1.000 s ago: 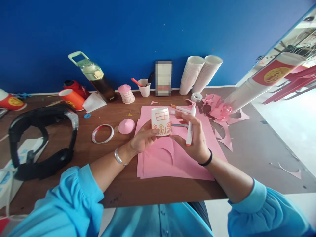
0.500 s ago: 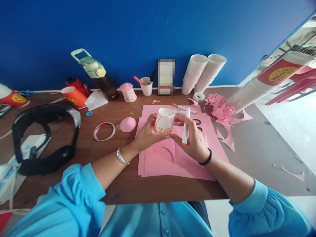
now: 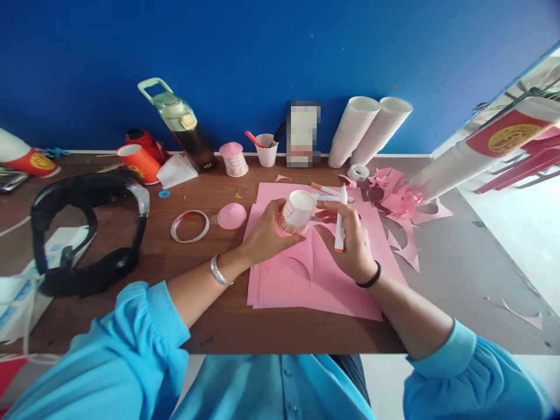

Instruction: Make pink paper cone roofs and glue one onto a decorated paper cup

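Note:
My left hand is closed around a small white paper cup, which has red and orange drawings on its side and is tilted a little. A white marker with an orange end is held upright in my right hand, just right of the cup and apart from it. Under both hands lies a stack of pink paper sheets with curved cuts. More markers and a pair of scissors, mostly hidden by my right hand, rest on the sheets.
A pink paper cone and a tape roll lie left of the paper. Behind stand a cone-topped cup, a pen cup, a bottle and stacked paper cups. Pink scraps lie right; a black headset lies left.
My right hand has come away from the cup and moved slightly right, with the marker still in it. The cup has tilted in my left hand. The view has shifted slightly.

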`<act>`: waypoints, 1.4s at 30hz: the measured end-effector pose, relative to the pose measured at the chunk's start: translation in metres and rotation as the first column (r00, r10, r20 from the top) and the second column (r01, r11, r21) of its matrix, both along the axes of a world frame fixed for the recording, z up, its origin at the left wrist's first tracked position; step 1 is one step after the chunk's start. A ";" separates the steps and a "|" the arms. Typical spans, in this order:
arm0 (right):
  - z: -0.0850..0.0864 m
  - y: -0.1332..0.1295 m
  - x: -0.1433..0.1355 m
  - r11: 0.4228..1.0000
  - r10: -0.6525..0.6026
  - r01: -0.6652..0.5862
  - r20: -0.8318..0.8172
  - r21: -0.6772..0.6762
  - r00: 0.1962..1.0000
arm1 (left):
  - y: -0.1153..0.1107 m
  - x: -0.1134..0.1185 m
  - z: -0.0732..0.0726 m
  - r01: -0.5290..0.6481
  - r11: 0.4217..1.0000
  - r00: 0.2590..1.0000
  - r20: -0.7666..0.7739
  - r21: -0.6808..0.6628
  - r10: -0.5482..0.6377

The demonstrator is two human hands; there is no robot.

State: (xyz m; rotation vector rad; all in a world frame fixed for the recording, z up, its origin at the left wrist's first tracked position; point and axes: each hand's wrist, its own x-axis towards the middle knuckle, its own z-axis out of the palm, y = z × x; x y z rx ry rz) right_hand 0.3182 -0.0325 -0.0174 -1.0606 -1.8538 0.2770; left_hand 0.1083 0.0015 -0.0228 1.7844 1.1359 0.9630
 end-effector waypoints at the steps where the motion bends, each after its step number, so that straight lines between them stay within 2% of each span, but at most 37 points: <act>1: 0.000 0.001 0.001 1.000 -0.012 0.012 0.008 0.011 1.000 | 0.000 0.000 -0.001 -0.019 0.999 0.998 -0.059 0.027 0.021; 5: -0.003 0.006 0.002 0.999 -0.041 0.040 0.094 0.013 0.995 | 0.000 0.001 -0.005 -0.045 0.991 0.963 -0.259 0.128 0.077; 8: -0.003 0.008 0.002 1.000 -0.022 0.020 0.124 0.017 0.992 | 0.000 0.001 -0.003 -0.043 0.992 0.948 -0.310 0.120 0.078; 17: -0.002 0.011 0.006 0.999 -0.028 0.027 0.082 0.020 0.996 | -0.003 -0.003 0.011 -0.064 0.994 0.964 -0.252 0.093 0.086; 21: -0.006 0.015 0.008 0.999 -0.038 0.037 0.091 0.012 0.995 | -0.002 -0.004 0.008 -0.010 0.992 0.957 -0.286 0.124 0.046; 25: -0.010 0.017 0.008 1.000 -0.030 0.030 0.088 0.003 0.996 | 0.000 -0.006 0.004 0.041 0.994 0.946 -0.323 0.098 -0.007; 32: -0.013 0.018 0.009 0.999 -0.025 0.028 0.124 -0.020 0.992 | 0.005 -0.013 0.003 0.102 0.994 0.977 -0.192 0.046 -0.091; 42: -0.022 0.028 0.014 0.994 -0.111 0.109 0.224 0.021 0.968 | 0.010 -0.017 0.002 0.160 0.987 0.963 -0.222 0.021 -0.151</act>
